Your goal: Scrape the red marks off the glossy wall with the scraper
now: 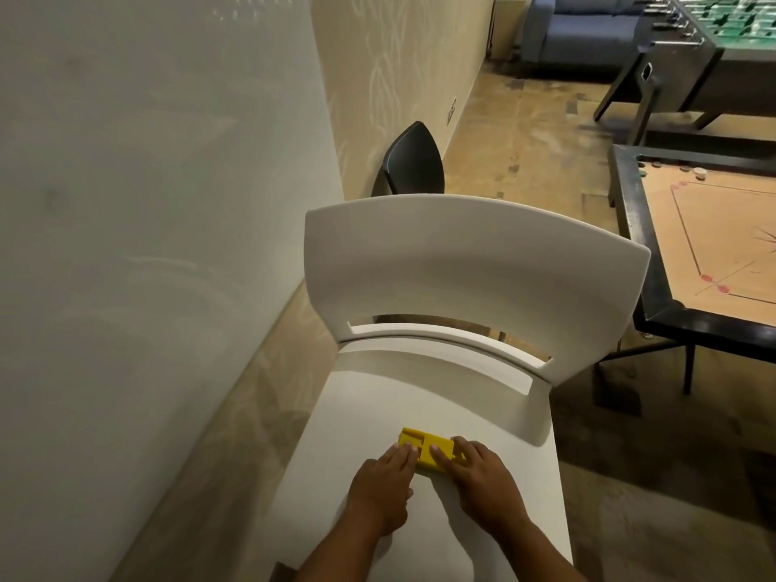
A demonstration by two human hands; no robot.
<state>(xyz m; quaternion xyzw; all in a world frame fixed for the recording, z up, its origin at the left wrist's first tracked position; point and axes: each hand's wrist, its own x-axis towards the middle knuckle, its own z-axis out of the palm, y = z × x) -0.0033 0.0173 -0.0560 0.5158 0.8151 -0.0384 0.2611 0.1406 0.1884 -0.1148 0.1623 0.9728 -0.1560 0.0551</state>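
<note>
I see a white plastic chair [470, 262] in the middle of my view, its backrest facing away from me and a slot open at the base of the backrest. Just beyond it stands a black chair [413, 161], close to the patterned beige wallpaper [403, 65]. To the right I make out a carrom board [714, 245] with a dark frame, a foosball table [709, 48] behind it, and a blue sofa [583, 31] at the far end.
</note>
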